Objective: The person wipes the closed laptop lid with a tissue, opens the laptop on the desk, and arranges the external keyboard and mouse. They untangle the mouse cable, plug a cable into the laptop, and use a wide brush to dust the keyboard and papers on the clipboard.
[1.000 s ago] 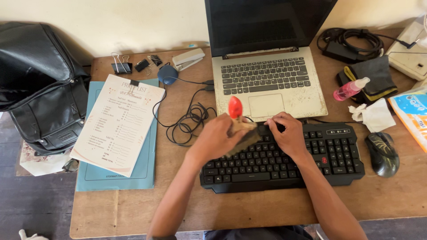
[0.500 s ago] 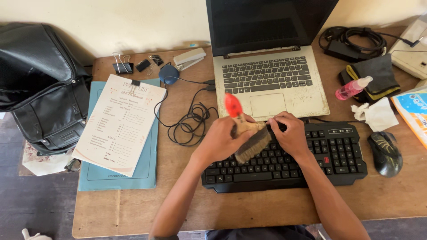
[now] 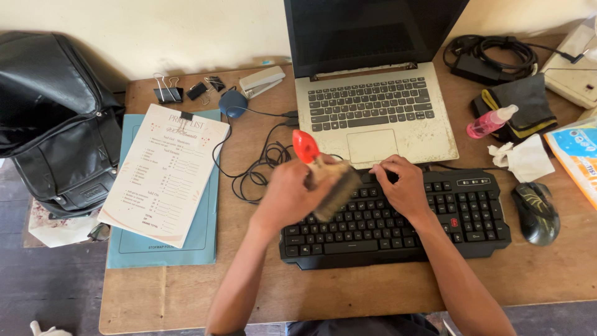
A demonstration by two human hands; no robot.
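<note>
My left hand (image 3: 287, 196) is clenched around the wooden handle of a brush (image 3: 326, 177); its red handle tip points up and away toward the laptop, and the bristle end lies across the upper left keys of the black keyboard (image 3: 398, 218). The brush is blurred, so I cannot tell how firmly the bristles press on the keys. My right hand (image 3: 403, 186) rests flat on the upper middle rows of the keyboard, fingers curled over the top edge, grasping nothing that I can see.

The keyboard sits near the front edge of the wooden tabletop (image 3: 186, 292). Just behind it stands an open laptop (image 3: 373, 115) with a dark screen. A tangled black cable (image 3: 258, 168) lies just left of my brush hand.

To the right are a black mouse (image 3: 536, 214), a crumpled tissue (image 3: 522, 158) and a pink spray bottle (image 3: 491, 123) lying on a dark folded cloth (image 3: 519, 109).

Risks, as judged:
- A wide leftward stroke could snag the cable.
- Hard bristle pressure at a key edge might lift a keycap.
- Loosened dust could land on the laptop close behind.
- If the right hand eases off, the keyboard could slide toward the tabletop edge.
</note>
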